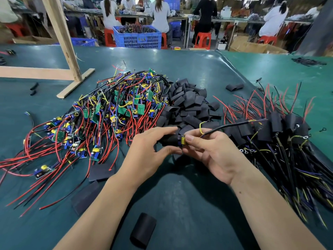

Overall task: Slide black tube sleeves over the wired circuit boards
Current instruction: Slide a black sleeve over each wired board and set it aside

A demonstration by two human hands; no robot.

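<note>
A black tube sleeve (pixel 168 140) is pinched between the thumb and fingers of the left hand (pixel 149 156), and the yellow-and-blue end of a wired circuit board (pixel 182 141) is gripped between the thumb and forefinger of the right hand (pixel 214 154). The board is seen partly inside the sleeve, its yellow component left showing at the sleeve's 3 o'clock end. A black cable (pixel 232 126) with a yellow wire is carried away from the board toward 2 o'clock.

Both hands are held just above a green table mat (pixel 180 195), near the centre of the view. At 10 o'clock from the hands, a large heap of unsleeved boards (pixel 115 109) with red, black and yellow wires is spread across the mat. At 12 o'clock, touching that heap, a mound of loose black sleeves (pixel 189 103) is piled. At 3 o'clock, a pile of sleeved boards (pixel 281 130) is laid with its red leads pointing toward 12 o'clock.

A single sleeve (pixel 143 230) is lying on the mat at 6 o'clock, between the forearms. Flattened sleeves (pixel 100 171) are lying at 8 o'clock. A wooden frame (pixel 63 42) is standing on the table at 10 o'clock, far off. Beyond the table edge at 12 o'clock, a blue plastic crate (pixel 137 37) and seated workers (pixel 161 14) on red stools (pixel 203 40) are seen.
</note>
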